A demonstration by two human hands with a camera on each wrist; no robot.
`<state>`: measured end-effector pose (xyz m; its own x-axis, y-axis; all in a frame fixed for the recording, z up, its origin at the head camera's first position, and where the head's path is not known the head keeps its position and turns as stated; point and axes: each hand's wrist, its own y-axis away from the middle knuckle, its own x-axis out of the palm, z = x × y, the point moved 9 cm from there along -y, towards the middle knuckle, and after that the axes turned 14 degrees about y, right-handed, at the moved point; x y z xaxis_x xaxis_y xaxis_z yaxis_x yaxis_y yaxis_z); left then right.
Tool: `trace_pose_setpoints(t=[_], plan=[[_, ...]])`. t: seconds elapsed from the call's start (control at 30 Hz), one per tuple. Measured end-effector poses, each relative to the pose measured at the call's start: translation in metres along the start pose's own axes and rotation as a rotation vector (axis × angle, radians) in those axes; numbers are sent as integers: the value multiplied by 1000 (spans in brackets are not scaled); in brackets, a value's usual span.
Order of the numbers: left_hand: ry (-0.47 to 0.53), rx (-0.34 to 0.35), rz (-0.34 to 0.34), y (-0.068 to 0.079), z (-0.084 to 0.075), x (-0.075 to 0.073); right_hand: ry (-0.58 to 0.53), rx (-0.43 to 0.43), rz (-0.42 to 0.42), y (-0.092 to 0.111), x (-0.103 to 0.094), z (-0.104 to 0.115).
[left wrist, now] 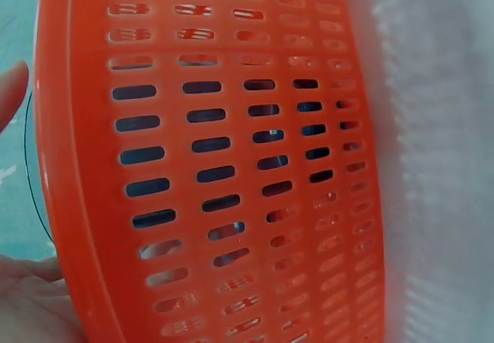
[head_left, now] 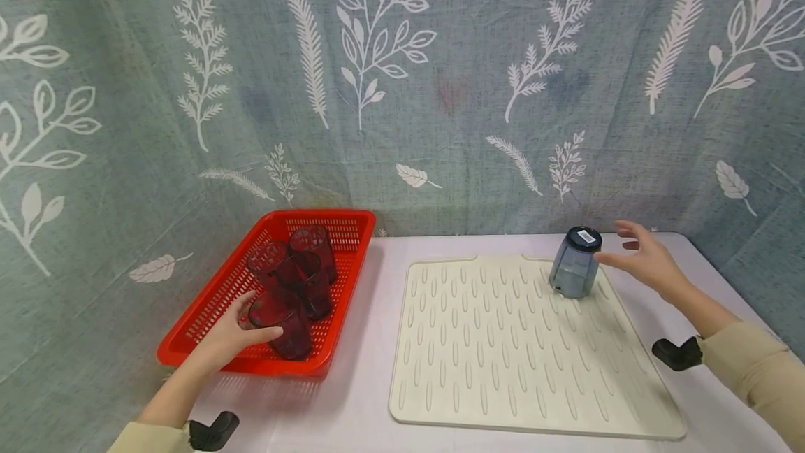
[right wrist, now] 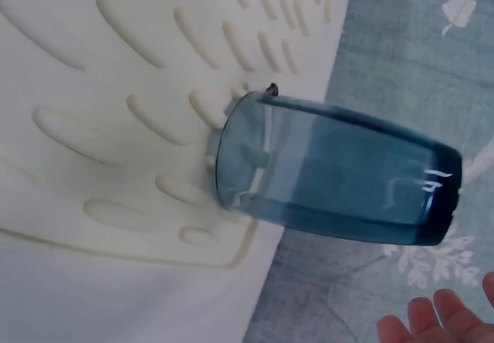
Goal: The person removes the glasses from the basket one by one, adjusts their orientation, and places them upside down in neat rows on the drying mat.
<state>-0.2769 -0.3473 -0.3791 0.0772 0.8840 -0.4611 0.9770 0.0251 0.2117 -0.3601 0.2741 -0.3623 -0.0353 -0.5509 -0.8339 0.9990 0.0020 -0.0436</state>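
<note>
An upside-down blue-tinted drinking glass (head_left: 575, 268) stands on the far right corner of a cream ridged drying mat (head_left: 503, 348); a label sticks to its dark base. My right hand (head_left: 648, 264) is just right of it, fingers spread and apart from it; the right wrist view shows the glass (right wrist: 340, 173) with a gap to the fingertips. At the left, my left hand (head_left: 229, 334) reaches over the near rim of a red plastic basket (head_left: 342, 341). Its thumb and fingers are spread about the nearest glass (head_left: 292, 334); whether they touch it I cannot tell.
Several more dark glasses (head_left: 308, 271) stand close together in the basket. Its slotted wall (left wrist: 208, 157) fills the left wrist view. A white tablecloth (head_left: 365, 397) lies under basket and mat. A grey-green curtain (head_left: 440, 89) with white leaf prints hangs behind the table.
</note>
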Motion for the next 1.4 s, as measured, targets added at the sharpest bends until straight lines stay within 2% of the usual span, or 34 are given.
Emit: trace_pose_setpoints(t=[0.2,0.33,0.43,0.63,0.87,1.1,1.4], plan=[[12,8,-26,-1,2,1,-33,-11,-71,18,4,-5],[5,3,-51,-2,3,2,-45,-43,-90,36,7,3],[-6,-23,-72,-2,4,1,-73,-80,-46,52,13,15],[1,-40,-87,-2,5,3,-105,-101,-9,70,30,17],[-4,-43,-89,-4,5,4,-111,-111,61,90,39,29],[-2,-36,-90,-6,3,7,-138,-130,86,99,49,32],[24,-27,-84,-8,3,9,-203,-92,175,104,73,32]])
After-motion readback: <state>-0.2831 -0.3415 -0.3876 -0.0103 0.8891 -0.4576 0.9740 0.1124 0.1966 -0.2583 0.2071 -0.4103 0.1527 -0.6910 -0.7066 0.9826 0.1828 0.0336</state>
